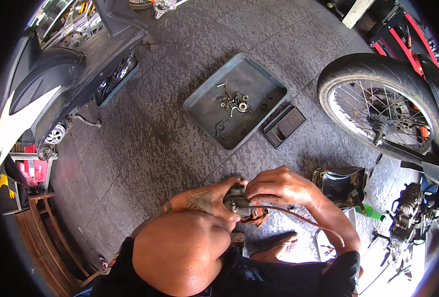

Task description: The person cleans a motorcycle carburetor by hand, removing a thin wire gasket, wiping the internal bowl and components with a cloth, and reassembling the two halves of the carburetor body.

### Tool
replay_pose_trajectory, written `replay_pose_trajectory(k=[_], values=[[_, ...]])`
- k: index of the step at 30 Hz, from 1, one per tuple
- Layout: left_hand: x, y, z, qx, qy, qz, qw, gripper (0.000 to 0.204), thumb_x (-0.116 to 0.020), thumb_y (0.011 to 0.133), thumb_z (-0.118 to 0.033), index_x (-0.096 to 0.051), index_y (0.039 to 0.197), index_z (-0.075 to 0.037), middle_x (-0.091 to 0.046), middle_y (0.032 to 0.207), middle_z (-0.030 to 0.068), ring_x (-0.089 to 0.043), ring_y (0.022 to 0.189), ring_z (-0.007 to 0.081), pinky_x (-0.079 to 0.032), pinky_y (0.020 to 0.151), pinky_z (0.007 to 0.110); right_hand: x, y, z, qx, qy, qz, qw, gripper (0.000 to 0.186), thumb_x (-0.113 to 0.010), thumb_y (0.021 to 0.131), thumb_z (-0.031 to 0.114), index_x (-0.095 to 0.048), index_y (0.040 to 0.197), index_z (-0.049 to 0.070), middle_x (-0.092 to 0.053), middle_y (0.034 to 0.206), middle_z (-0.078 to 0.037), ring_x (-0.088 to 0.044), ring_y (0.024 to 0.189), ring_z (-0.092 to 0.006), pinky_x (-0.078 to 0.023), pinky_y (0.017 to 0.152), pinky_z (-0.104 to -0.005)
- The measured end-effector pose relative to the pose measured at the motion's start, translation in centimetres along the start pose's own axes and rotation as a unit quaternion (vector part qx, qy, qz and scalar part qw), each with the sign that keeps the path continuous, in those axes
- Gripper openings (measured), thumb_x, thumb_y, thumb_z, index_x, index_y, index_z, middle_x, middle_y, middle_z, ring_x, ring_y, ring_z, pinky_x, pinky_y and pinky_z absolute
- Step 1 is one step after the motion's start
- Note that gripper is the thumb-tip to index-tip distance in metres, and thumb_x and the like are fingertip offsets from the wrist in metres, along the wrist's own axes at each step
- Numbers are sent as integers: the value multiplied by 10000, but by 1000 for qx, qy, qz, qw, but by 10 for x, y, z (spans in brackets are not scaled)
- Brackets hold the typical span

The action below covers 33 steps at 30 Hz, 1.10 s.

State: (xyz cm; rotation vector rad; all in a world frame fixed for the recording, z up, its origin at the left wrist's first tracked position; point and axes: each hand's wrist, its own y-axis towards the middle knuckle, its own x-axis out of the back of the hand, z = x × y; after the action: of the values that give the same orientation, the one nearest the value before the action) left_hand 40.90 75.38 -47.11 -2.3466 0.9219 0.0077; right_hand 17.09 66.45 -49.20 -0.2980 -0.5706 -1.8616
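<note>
My left hand [213, 202] is wrapped round a small grey metal carburetor [232, 202], held low in front of me. My right hand [278, 187] reaches in from the right with its fingers bent together at the carburetor's upper right side. Whatever those fingertips hold is hidden. A thin brown hose [298, 216] runs from the carburetor to the right, across my right forearm. Under the carburetor shows a crumpled orange rag [255, 218]. My bent knee covers part of my left forearm.
Ahead lies a grey tray [193, 105] with loose bolts and small parts [235, 103]. Beside it is a dark rectangular filter [284, 126]. A spoked wheel [377, 106] and an engine [406, 210] stand right, near a green bottle [372, 213]. Motorcycle bodywork [51, 74] and a wooden rack [51, 242] stand left.
</note>
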Motion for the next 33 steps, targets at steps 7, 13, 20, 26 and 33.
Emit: replay_pose_trajectory(k=[7, 13, 20, 26, 33], values=[[-2, -8, -3, 14, -2, 1, 1000, 951, -804, 727, -218, -265, 1465, 45, -583, 1216, 183, -567, 1174, 250, -440, 1012, 352, 0, 4, 1, 23, 13, 1, 1000, 166, -725, 844, 169, -685, 989, 99, -698, 965, -55, -703, 854, -273, -578, 704, -398], [0, -1, -2, 11, -6, 20, 1000, 950, -803, 725, -204, -261, 1467, 37, -588, 1190, 173, -576, 1146, 246, -450, 993, 351, 2, -1, 4, 16, 8, -8, 1000, 173, -727, 840, 167, -685, 993, 96, -698, 963, -57, -702, 857, -281, -579, 702, -401], [1, -3, -3, 20, -10, 21, 1000, 949, -801, 723, -187, -257, 1470, 28, -594, 1161, 162, -587, 1114, 241, -462, 971, 351, 4, 2, 7, 15, 3, 4, 1000, 194, -723, 833, 157, -684, 1014, 100, -700, 994, -69, -702, 876, -290, -583, 709, -402], [2, 1, -2, 28, -17, 33, 999, 949, -800, 721, -173, -253, 1472, 21, -599, 1136, 152, -597, 1087, 237, -472, 952, 350, 5, -3, 4, 9, -8, 18, 1000, 227, -727, 826, 153, -678, 1043, 106, -701, 1001, -68, -703, 881, -291, -584, 717, -400], [-2, -16, -49, 44, 45, 16, 998, 951, -801, 716, -174, -253, 1470, 14, -597, 1146, 160, -598, 1105, 250, -469, 969, 361, 3, -3, 2, -2, 3, 17, 1000, 219, -731, 827, 160, -675, 1032, 106, -696, 959, -58, -701, 851, -283, -576, 699, -407]])
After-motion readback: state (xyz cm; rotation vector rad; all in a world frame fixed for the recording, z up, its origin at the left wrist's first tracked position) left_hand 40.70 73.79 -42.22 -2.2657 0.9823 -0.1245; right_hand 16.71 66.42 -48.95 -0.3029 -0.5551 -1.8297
